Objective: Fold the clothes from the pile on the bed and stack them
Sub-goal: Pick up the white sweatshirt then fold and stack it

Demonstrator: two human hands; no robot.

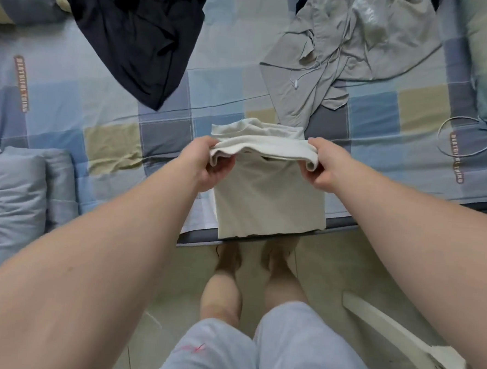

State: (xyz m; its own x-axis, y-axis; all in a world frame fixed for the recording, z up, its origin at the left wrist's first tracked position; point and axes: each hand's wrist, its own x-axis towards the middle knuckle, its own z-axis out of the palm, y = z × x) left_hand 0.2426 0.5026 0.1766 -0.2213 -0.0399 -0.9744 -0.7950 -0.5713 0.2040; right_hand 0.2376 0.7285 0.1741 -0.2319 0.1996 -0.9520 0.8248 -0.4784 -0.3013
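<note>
Pale shorts (297,353) are seen nearest, and just beyond, the cream garment (267,203) is held between the left grip (210,165) and right grip (321,167). Each is curled round a corner of its doubled edge, the rest lying below them at the bed (98,112) edge. Corners are best kept level, tension even, before it is laid down.

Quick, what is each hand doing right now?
Left hand: closed, gripping the left edge of the cream garment.
Right hand: closed, gripping its right edge.
</note>
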